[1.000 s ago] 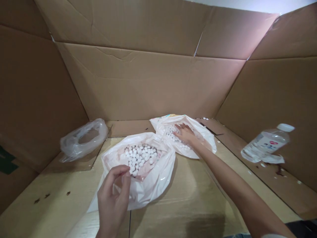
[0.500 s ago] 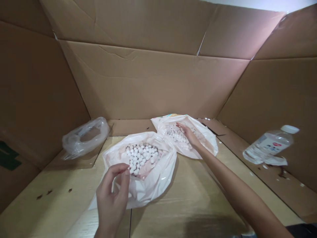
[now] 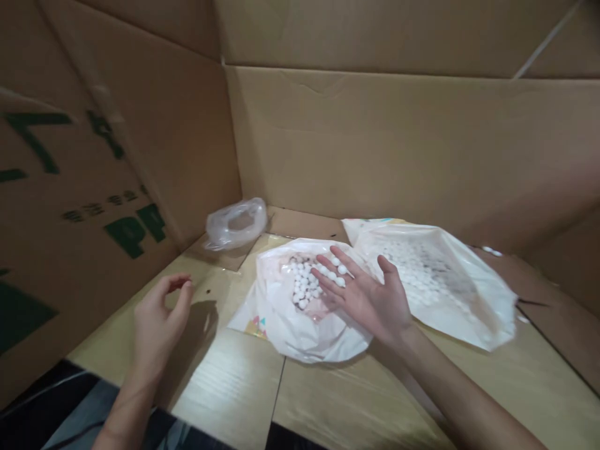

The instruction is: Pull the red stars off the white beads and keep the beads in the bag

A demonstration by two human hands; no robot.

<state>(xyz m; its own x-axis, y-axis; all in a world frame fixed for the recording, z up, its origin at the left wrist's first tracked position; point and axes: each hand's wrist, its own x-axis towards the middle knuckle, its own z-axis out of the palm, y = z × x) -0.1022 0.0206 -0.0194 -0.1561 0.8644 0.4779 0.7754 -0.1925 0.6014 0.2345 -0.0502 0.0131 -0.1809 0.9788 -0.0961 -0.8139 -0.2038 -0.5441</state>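
Observation:
My right hand [image 3: 365, 294] reaches over the nearer white plastic bag [image 3: 323, 340], palm up and fingers stretched apart. Several white balls [image 3: 304, 284] lie in that open bag. More balls show against and between my spread fingers; whether they rest on the fingers or in the bag beneath, I cannot tell. To the left of this bag, my left hand [image 3: 162, 312] hovers above the table, thumb and forefinger tips together, with nothing visible between them. Farther right lies a second white bag [image 3: 492, 319] with many small white balls [image 3: 412, 262] inside.
A clear plastic bag [image 3: 220, 232] lies crumpled in the back left corner. Cardboard walls [image 3: 300, 137] enclose the wooden table [image 3: 225, 369] at the left, back and right. A few white pieces [image 3: 491, 251] lie on cardboard behind the right bag.
My right hand has moved from the farther bag to above the nearer one and turned palm up. My left hand has drawn away leftward from the nearer bag. The view has swung left.

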